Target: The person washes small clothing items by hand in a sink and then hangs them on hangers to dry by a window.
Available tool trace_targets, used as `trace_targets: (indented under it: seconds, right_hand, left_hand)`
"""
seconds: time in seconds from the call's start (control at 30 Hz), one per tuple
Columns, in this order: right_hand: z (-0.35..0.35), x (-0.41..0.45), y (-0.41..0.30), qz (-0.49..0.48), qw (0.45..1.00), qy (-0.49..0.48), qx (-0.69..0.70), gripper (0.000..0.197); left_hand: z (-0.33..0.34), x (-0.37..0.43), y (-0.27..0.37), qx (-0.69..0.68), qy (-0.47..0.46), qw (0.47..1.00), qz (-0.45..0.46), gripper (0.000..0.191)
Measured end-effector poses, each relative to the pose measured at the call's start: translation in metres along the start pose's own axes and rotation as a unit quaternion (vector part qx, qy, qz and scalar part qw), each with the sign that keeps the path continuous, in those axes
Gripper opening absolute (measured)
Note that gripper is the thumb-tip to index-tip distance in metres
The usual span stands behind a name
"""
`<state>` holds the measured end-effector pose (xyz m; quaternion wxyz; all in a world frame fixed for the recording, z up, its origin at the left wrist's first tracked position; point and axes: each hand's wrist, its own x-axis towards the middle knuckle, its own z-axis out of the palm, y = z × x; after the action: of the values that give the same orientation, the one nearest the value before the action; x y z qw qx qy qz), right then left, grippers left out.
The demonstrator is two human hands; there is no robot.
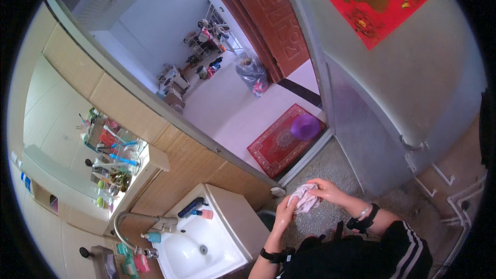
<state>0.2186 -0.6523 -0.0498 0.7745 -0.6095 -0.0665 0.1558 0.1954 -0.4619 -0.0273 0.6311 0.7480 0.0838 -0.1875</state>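
A crumpled pale pink cloth (305,198) is bunched between my two hands, held above the bathroom floor. My left hand (286,214) grips its near left side, the thumb pressed on the fabric. On the upper right side, my right hand (325,191) has its thumb over the cloth and fingers around the far edge. Both forearms look wet. To the left of my hands is a white washbasin (184,254) with a curved metal faucet (124,217) over its rim.
A blue soap bottle (154,237) and a dark brush-like object (190,207) sit on the basin rim. Toothbrushes in cups stand on the mirror shelf (159,159). Ahead, a purple basin (305,127) rests on a red patterned mat (271,143) past the doorway. A metal door (360,124) stands at right.
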Motion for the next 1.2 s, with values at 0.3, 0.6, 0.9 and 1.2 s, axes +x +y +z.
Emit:
trace_targets:
  seconds: [0.3,0.6,0.9,1.2]
  right_hand:
    - [-0.021,0.075,-0.032,-0.057,0.982,0.092,-0.153,0.034]
    - [-0.024,0.209,-0.070,-0.155,0.934,0.188,-0.263,0.017]
    - [-0.058,0.342,-0.046,-0.083,0.992,0.075,-0.054,0.017]
    - [-0.092,0.465,-0.124,-0.101,0.981,-0.035,-0.162,0.020]
  left_hand:
    - [-0.024,0.111,0.011,0.053,0.026,0.995,0.075,0.042]
    - [-0.076,0.215,0.072,-0.083,0.087,0.977,0.175,0.038]
    - [-0.096,0.326,0.095,-0.327,-0.028,0.942,0.075,0.042]
    - [-0.122,0.437,0.177,0.060,-0.087,0.983,0.148,0.037]
